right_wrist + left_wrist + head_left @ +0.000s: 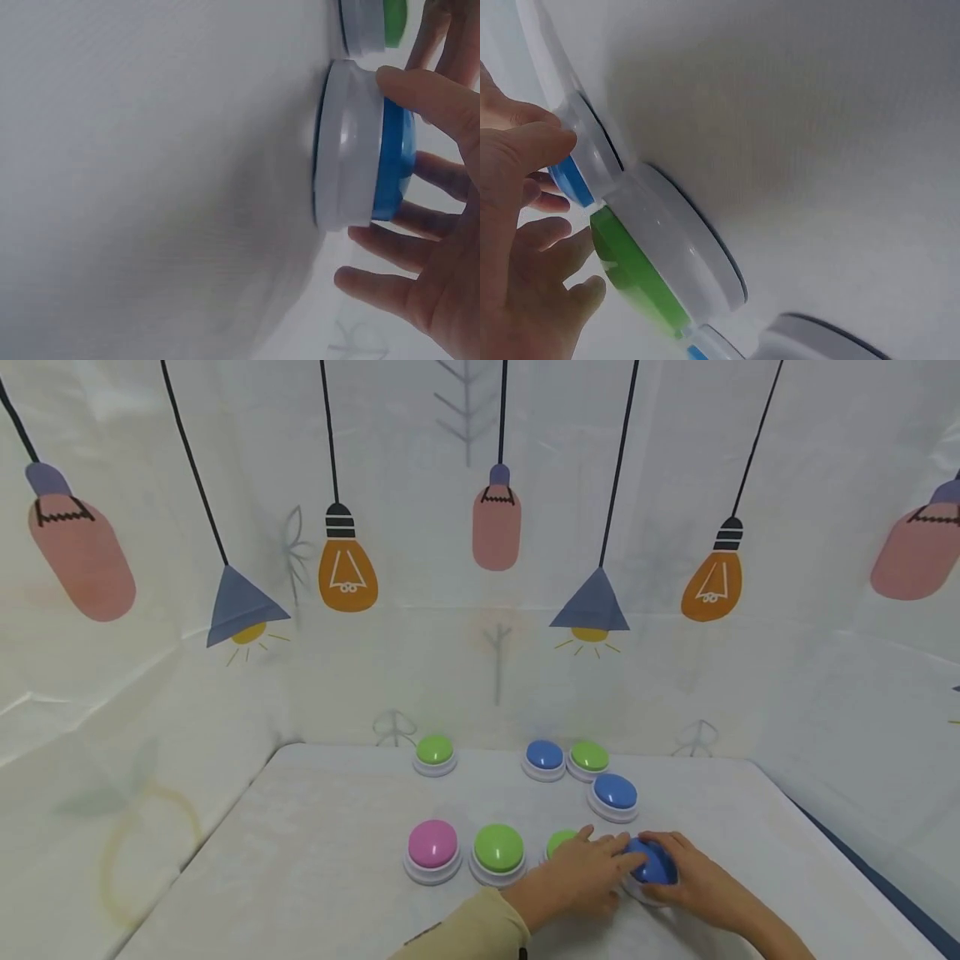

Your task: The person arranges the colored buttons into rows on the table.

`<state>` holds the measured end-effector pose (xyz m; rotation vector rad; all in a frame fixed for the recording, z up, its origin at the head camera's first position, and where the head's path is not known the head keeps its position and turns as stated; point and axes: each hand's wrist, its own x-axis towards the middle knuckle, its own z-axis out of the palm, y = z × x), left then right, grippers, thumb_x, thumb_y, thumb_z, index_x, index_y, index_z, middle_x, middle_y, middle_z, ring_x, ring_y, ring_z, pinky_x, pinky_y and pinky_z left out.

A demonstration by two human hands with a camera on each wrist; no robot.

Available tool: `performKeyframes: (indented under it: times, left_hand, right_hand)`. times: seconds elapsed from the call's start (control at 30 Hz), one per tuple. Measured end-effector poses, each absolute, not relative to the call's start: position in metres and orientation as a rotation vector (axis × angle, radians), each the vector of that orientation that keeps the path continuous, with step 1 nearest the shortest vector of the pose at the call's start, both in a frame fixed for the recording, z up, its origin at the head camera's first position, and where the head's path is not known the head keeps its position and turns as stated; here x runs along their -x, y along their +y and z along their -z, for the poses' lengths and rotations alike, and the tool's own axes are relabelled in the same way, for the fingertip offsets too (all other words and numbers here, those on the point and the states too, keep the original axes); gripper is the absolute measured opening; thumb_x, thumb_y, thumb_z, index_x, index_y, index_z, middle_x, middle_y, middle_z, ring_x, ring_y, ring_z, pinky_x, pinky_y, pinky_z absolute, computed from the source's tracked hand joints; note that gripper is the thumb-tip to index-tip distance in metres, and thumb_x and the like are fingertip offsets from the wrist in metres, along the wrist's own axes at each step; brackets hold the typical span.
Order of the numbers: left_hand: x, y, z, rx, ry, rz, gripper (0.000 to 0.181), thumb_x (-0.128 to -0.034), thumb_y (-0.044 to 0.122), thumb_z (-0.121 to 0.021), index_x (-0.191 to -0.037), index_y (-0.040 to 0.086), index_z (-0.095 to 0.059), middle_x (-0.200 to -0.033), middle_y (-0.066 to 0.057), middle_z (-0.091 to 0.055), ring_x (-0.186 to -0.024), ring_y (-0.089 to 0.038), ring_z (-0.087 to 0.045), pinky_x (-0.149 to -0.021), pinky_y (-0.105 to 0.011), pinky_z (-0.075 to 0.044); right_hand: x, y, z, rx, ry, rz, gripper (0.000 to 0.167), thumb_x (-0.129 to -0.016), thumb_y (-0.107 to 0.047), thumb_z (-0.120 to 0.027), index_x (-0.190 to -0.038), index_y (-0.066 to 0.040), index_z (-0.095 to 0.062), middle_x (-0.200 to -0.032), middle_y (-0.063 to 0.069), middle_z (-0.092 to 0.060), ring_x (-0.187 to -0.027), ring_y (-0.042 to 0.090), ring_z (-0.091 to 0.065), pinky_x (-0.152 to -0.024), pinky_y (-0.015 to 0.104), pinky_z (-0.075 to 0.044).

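A blue dome button (654, 862) with a white round base stands at the front right of the white table. My right hand (701, 881) grips it, thumb and fingers spread round its sides, as the right wrist view also shows. From the left my left hand (581, 877) reaches over a green dome button (560, 841), partly hiding it. The left fingers are mostly extended, and their tips are at the left side of the blue button. In the left wrist view the left thumb lies against the blue button's white base (592, 142); other fingertips are close to the green dome (637, 274).
To the left stand another green button (498, 848) and a pink button (432, 844). Farther back are two blue buttons (615, 792) (544, 755) and two green ones (589, 757) (435, 750). A lamp-patterned curtain (420, 677) surrounds the table (322, 860).
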<state>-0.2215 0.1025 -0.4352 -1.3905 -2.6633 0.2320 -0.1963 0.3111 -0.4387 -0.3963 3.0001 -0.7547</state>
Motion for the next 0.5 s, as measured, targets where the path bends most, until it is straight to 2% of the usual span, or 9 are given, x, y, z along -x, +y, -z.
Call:
performKeyframes:
  times: [0.33,0.5]
  left_hand:
    - [0.231,0.075,0.425,1.331,-2.73,-0.09,0.067,-0.0929,0.042,-0.065,-0.153,0.033,-0.035,-0.158,0.006,-0.035,-0.142,-0.006,-0.036,-0.116,-0.033,-0.033]
    - [0.235,0.055,0.419,1.279,-2.723,-0.06,0.066,-0.0927,0.041,-0.066,-0.152,0.029,-0.038,-0.158,0.002,-0.037,-0.141,-0.009,-0.039,-0.114,-0.035,-0.037]
  right_hand:
    - [0.206,0.296,0.425,0.496,3.034,0.795,0.069,-0.081,-0.036,-0.08,-0.137,-0.006,-0.052,-0.135,0.02,-0.051,-0.123,0.044,-0.053,-0.096,0.062,-0.047]
    - [0.215,0.283,0.422,0.494,3.029,0.782,0.068,-0.082,-0.034,-0.08,-0.138,-0.008,-0.051,-0.134,0.021,-0.051,-0.12,0.044,-0.056,-0.091,0.06,-0.051]
